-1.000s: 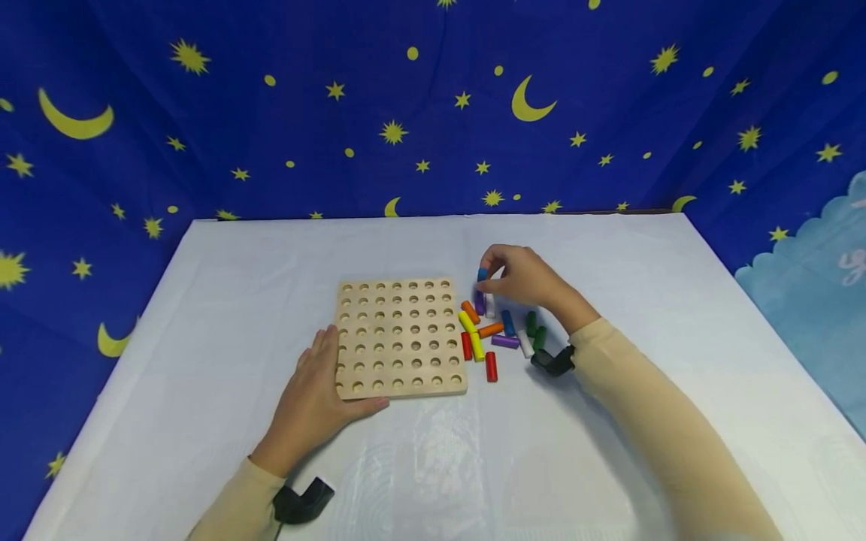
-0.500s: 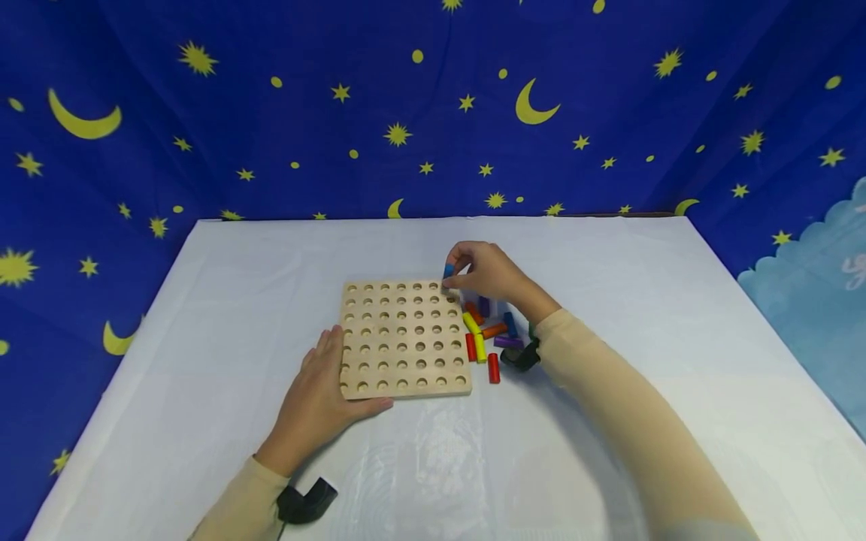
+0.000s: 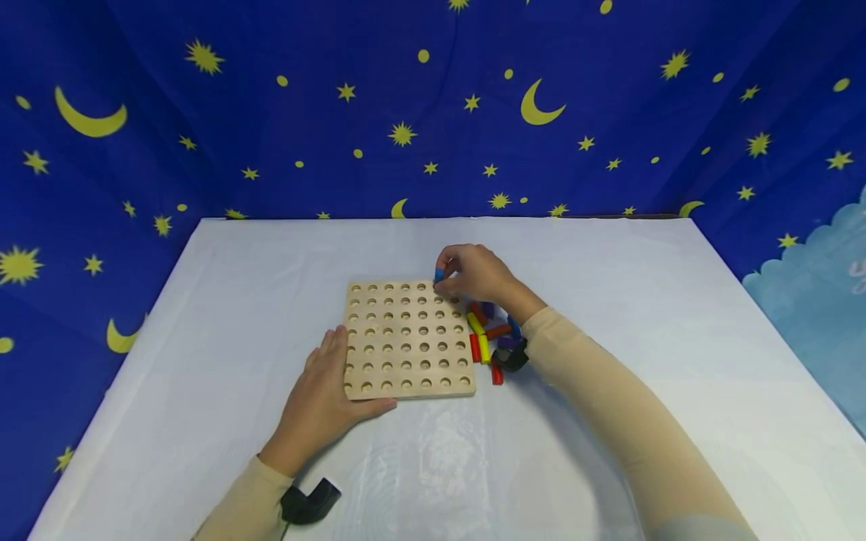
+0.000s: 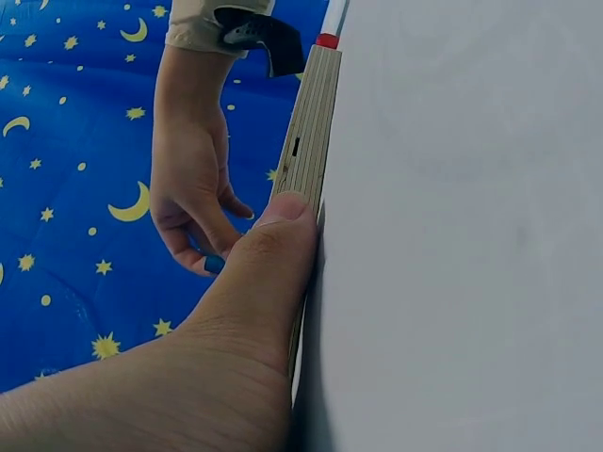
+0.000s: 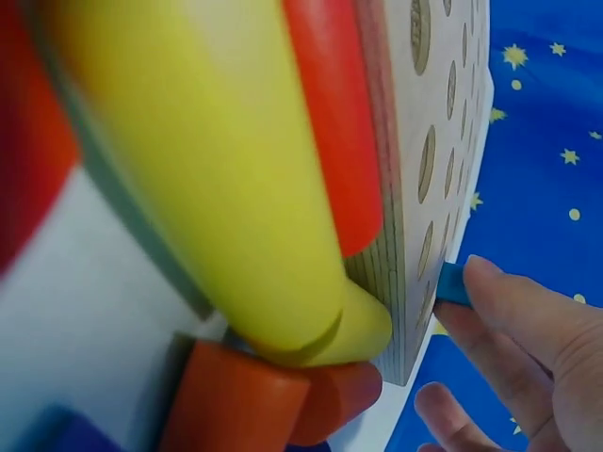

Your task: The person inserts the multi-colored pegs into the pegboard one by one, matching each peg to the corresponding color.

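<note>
A square wooden pegboard [image 3: 397, 323] with rows of round holes lies flat on the table. My left hand [image 3: 318, 402] rests at its near left corner, fingers along the left side and the thumb [image 4: 268, 250] against the front edge. Thumb and fingers of my right hand [image 3: 479, 272] pinch a blue peg [image 3: 439, 276] at the far row of holes, near the far right corner. In the right wrist view the blue peg [image 5: 453, 282] stands at the board's face; whether its end is inside a hole is hidden.
Beside the board's right edge lie several loose pegs: a red peg [image 3: 475, 348], a yellow peg [image 3: 484, 350], an orange peg [image 3: 499, 330] and others. The right forearm and black wrist camera [image 3: 510, 356] cover some. A blue star-patterned cloth [image 3: 406, 98] hangs behind the table.
My right hand has carried the blue peg left, from above the loose pegs to the board's far row, then slightly further left. The left hand has stayed on the board.
</note>
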A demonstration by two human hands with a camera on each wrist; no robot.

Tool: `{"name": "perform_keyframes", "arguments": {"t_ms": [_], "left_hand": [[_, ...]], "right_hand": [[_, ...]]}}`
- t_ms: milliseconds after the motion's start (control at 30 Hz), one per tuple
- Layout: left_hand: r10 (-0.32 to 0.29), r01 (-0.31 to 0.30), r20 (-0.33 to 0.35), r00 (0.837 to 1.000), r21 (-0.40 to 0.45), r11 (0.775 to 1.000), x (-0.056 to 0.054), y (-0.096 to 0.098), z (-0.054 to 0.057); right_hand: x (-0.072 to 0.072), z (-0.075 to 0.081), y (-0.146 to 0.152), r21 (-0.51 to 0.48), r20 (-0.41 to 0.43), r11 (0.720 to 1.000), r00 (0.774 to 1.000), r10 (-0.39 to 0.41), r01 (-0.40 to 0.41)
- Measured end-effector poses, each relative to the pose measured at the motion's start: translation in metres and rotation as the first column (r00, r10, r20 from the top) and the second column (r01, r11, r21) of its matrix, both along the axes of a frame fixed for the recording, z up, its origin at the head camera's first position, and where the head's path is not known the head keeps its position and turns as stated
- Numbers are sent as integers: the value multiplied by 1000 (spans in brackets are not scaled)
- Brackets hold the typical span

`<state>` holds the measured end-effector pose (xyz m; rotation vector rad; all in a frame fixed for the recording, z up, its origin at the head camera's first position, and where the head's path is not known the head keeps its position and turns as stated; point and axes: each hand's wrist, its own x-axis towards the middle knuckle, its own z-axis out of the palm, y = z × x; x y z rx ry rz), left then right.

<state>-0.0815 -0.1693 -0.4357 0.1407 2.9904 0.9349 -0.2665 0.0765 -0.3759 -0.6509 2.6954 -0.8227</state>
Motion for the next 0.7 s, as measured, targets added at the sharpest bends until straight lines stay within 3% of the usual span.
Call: {"name": "perform_keyframes", "arguments": {"t_ms": [400,700], "left_hand": [[-3,2,-7,1000,-11,1000,0,0,0],[-8,8,-14,1000,-11,1000,-1,2,-1]], "right_hand": [[0,0,-3,64,-35,998,999,1,1],[8,11,22,39,-39,998,999,-37,39]]}}
